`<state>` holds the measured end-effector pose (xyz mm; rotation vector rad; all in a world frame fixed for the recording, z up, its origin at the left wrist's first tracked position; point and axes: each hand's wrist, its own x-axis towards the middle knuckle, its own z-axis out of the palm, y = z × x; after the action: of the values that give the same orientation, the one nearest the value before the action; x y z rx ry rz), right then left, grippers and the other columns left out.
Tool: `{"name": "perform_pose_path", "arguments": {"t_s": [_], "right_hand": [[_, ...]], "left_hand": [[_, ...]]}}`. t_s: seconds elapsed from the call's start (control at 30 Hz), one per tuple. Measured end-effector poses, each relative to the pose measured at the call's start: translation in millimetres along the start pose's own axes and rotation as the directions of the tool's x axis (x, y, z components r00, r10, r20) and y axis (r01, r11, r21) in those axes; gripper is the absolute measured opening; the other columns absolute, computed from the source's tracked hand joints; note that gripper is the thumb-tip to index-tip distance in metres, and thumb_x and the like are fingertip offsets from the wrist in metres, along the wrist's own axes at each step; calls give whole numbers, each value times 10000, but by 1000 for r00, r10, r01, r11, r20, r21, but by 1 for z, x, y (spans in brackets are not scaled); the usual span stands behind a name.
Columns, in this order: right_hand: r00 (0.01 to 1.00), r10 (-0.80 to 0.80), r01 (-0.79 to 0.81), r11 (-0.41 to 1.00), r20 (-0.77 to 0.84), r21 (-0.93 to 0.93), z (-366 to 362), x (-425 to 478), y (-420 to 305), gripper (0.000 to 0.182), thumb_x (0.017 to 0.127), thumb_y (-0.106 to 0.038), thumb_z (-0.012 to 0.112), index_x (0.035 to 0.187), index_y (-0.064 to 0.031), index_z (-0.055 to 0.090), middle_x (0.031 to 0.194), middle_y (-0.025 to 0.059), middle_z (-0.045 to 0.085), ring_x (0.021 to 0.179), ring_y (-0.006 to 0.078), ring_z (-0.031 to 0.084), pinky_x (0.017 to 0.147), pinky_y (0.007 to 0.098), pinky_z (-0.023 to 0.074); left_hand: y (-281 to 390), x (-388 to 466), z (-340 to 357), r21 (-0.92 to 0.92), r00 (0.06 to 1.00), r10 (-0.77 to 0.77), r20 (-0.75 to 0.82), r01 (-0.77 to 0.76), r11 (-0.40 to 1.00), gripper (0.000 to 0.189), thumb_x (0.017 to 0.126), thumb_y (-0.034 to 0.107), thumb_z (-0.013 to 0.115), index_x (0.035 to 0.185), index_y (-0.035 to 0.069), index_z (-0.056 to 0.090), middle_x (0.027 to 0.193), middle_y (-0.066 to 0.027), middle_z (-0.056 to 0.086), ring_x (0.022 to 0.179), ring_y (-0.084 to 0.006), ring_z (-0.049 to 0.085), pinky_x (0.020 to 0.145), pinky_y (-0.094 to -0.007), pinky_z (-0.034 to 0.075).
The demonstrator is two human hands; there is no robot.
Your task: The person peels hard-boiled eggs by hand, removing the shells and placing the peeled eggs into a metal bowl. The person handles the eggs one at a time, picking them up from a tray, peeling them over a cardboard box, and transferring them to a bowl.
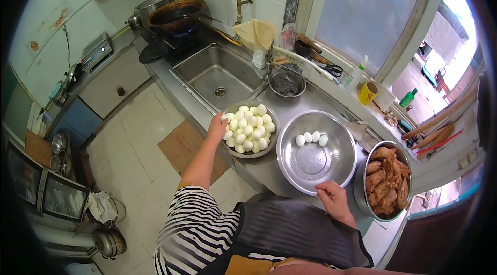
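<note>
A steel bowl [277,141] heaped with peeled boiled eggs [248,129] stands on the steel counter. My left hand [218,126] is at its left rim, with the fingertips against a whitish egg [225,118] at the edge; whether they grip it I cannot tell. To the right is a wide steel basin [303,162] with several white eggs [308,137] in a row on its bottom. My right hand [332,197] is at the near rim of this basin, fingers curled, with no object visible in it. Farther right stands a deep steel pot [361,185] filled with browned meat pieces [388,181].
A steel sink [217,69] lies beyond the egg bowl, with a small bowl of steel wool [287,82] beside it. A wok [176,14] sits over a lit burner at the back. Scissors [333,70], a spray bottle [356,73] and a yellow roll [367,93] line the windowsill.
</note>
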<state>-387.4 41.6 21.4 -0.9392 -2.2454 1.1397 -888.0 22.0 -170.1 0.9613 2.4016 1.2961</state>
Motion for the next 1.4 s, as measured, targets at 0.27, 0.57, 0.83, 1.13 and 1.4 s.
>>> {"name": "perform_pose_path", "arguments": {"t_s": [0.27, 0.57, 0.83, 1.13, 1.4], "right_hand": [[973, 229, -228, 961, 10, 157, 11, 16, 21, 152, 907, -78, 625, 1011, 8, 696, 788, 106, 686, 743, 139, 652, 669, 265, 506], [894, 81, 63, 951, 442, -302, 10, 25, 54, 249, 882, -145, 629, 1109, -52, 671, 937, 90, 708, 845, 213, 662, 789, 355, 518], [704, 157, 174, 907, 693, -383, 43, 32, 90, 352, 922, -263, 511, 1206, -110, 652, 1171, 165, 655, 1099, 277, 610, 926, 382, 471], [853, 432, -412, 902, 295, -129, -12, 90, 148, 397, 892, -333, 652, 1182, -63, 662, 957, 118, 719, 780, 212, 687, 770, 342, 540], [854, 465, -519, 734, -232, -439, -17, 197, 211, 491, 907, -400, 600, 1306, -115, 584, 1223, 171, 640, 1175, 313, 591, 974, 415, 475]], "left_hand": [[75, -48, 19, -335, 969, 239, -62, -246, 910, 418, 970, 220, 535, 1322, -5, 521, 1310, -197, 550, 1226, -328, 512, 1063, -392, 394], [268, -224, 92, -660, 206, 787, 581, -446, 604, 464, 975, 308, 525, 1361, 51, 522, 1429, -184, 475, 1331, -322, 434, 1115, -392, 322], [219, -233, 106, -673, 137, 668, 732, 303, 675, 383, 953, 186, 487, 1283, 5, 552, 1247, -49, 580, 1147, -141, 502, 1021, -309, 388], [44, -238, 29, -28, 429, -93, 899, 267, 963, 423, 976, 238, 514, 1322, -6, 536, 1220, -162, 634, 1126, -227, 594, 980, -326, 448], [-133, -320, -29, 563, 507, -605, 614, 256, 786, 439, 956, 259, 546, 1285, -31, 541, 1153, -174, 650, 1072, -244, 611, 937, -345, 473]]}}
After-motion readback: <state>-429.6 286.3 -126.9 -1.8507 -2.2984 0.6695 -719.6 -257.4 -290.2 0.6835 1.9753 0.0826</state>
